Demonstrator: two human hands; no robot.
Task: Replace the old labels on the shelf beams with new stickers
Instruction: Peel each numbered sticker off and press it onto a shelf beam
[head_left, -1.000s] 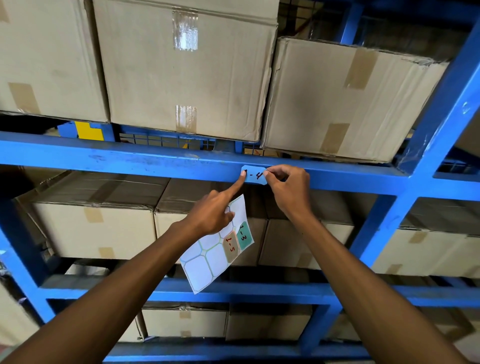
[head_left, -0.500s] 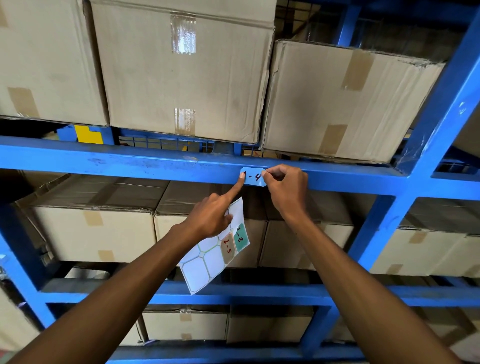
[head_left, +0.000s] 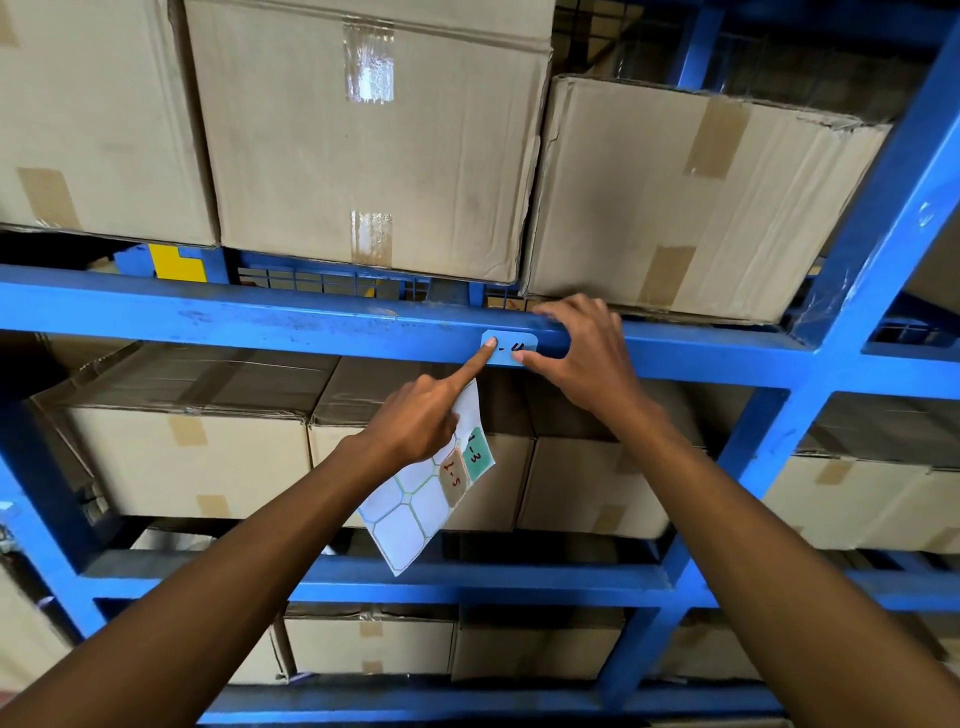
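Observation:
A light blue sticker (head_left: 511, 347) with black handwriting lies on the front face of the blue shelf beam (head_left: 260, 319). The index finger of my left hand (head_left: 423, 421) presses on the sticker's left end, while the other fingers hold a white sticker sheet (head_left: 426, 493) that hangs below. That sheet carries a brown sticker marked 1-5 and a green one marked 1-3. My right hand (head_left: 582, 358) rests on the beam with fingers spread, its thumb on the sticker's right part.
Large taped cardboard boxes (head_left: 363, 135) sit on the shelf above the beam, some overhanging it. More boxes (head_left: 187, 457) fill the lower shelves. A blue upright post (head_left: 852, 291) slants down at the right.
My right hand has opened from a pinch on the sticker's right end to spread fingers over the beam, its thumb on the sticker. My left index finger stays on the left end.

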